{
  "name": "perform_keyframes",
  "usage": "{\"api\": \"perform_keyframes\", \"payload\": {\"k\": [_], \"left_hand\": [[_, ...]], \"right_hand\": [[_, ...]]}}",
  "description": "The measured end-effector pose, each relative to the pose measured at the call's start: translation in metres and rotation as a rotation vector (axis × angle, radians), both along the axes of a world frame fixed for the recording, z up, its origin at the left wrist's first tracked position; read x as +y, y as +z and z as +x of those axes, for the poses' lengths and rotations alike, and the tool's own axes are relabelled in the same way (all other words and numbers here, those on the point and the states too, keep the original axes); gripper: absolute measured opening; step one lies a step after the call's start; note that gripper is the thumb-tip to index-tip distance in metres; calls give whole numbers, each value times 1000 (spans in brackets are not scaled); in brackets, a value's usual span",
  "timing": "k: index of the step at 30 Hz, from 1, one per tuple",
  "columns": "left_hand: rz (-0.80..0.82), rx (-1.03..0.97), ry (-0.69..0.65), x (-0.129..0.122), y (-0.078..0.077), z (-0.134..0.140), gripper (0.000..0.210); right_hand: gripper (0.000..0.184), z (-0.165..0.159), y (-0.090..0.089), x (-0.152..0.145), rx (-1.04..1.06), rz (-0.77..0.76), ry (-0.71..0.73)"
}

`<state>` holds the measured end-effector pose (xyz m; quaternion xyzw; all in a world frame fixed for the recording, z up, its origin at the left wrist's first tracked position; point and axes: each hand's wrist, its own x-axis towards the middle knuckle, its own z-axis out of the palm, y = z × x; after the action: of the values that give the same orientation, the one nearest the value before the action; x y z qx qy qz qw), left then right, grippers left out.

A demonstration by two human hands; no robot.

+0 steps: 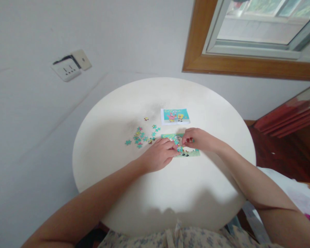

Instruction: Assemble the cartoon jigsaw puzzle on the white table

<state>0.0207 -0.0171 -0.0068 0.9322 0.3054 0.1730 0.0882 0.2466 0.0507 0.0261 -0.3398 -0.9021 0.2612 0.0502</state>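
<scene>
A partly assembled jigsaw puzzle (192, 154) with a green border and cartoon figures lies flat on the white table. White gaps show at its right side, and my hands cover parts of it. My left hand (160, 154) rests over its left part, fingers stretched out and lying flat, with nothing seen in them. Above its upper right part is my right hand (200, 138), thumb and fingers closed in a pinch. Whatever those fingertips hold is hidden. Loose puzzle pieces (137, 136), mostly teal with some yellow and pink, lie in a cluster left of the puzzle.
Behind the puzzle lies a picture card (176, 116) showing cartoon figures. A single piece (146, 119) sits apart from the cluster. The round white table (103, 120) stands against a wall with a socket (67, 69) and a wood-framed window (189, 62). A red curtain (286, 119) hangs at right.
</scene>
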Motion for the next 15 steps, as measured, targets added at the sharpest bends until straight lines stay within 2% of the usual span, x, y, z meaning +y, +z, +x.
{"api": "perform_keyframes", "payload": {"k": [15], "left_hand": [[-23,-7,3,0,0,0,28]], "right_hand": [[11,1,1,-1,-31,16,33]]}}
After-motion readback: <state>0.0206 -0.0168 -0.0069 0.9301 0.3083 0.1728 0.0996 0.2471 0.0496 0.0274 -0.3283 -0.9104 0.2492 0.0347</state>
